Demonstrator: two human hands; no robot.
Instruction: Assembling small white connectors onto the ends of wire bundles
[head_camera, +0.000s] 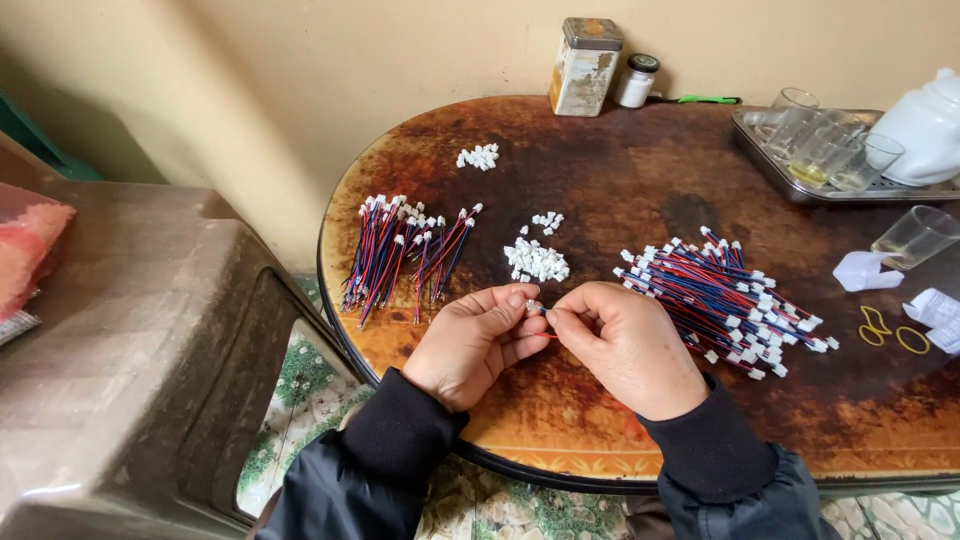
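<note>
Both hands meet over the near part of the round brown desk (620, 180), close to its front edge. The left hand (470, 345) pinches a small white plug (534, 307) between thumb and forefinger, its grip pressed together on it. The right hand (625, 345) pinches the end of a thin red wire (546, 335) right at that plug, grip also pressed together; the fingertips of the two hands touch.

The desk's rim curves just under both wrists, and bare brown top lies in front of the hands and to the near right. Left of the rim stands a grey plastic stool (130, 340), near the left sleeve.

Beyond the left hand lies a bundle of red and blue wires (400, 250) with white ends. Straight ahead is a heap of loose white plugs (535, 262), with a smaller heap (479, 156) farther back. Just beside the right hand spreads a larger pile of wires (725, 300).

At the far edge stand a tin (585, 66) and a small jar (635, 80). On the right, a metal tray (790, 180) carries glasses and a white teapot (925, 125); nearby lie a tipped glass (915, 237) and yellow rubber bands (890, 330).
</note>
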